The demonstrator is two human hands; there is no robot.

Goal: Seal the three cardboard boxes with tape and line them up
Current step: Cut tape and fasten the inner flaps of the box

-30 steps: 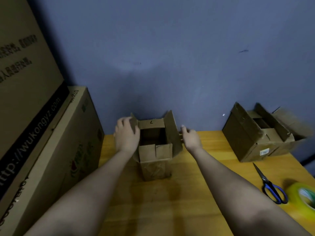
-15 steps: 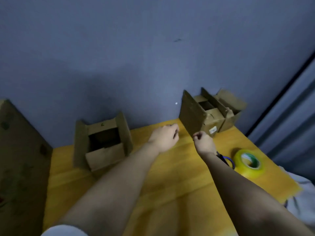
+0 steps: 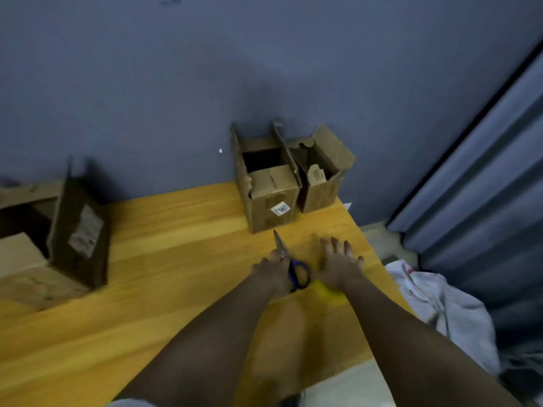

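Three open cardboard boxes stand on the wooden table (image 3: pixel 176 259). One box (image 3: pixel 270 186) with a white label and a second box (image 3: pixel 321 171) sit side by side at the back wall. The third box (image 3: pixel 67 230) is at the far left, partly cut off. My left hand (image 3: pixel 271 273) has its fingers curled on the blue-handled scissors (image 3: pixel 298 274), whose blade points toward the labelled box. My right hand (image 3: pixel 340 264) lies with spread fingers over the yellow tape roll (image 3: pixel 329 292), which is mostly hidden beneath it.
The table's right edge runs just right of my right hand. Beyond it lies a white cloth (image 3: pixel 440 306) on the floor, in front of a grey curtain (image 3: pixel 484 171). A blue-grey wall stands behind the boxes.
My view has swung right, away from the left box. Both hands moved right and down, the left hand onto the scissors and the right hand onto the tape roll.
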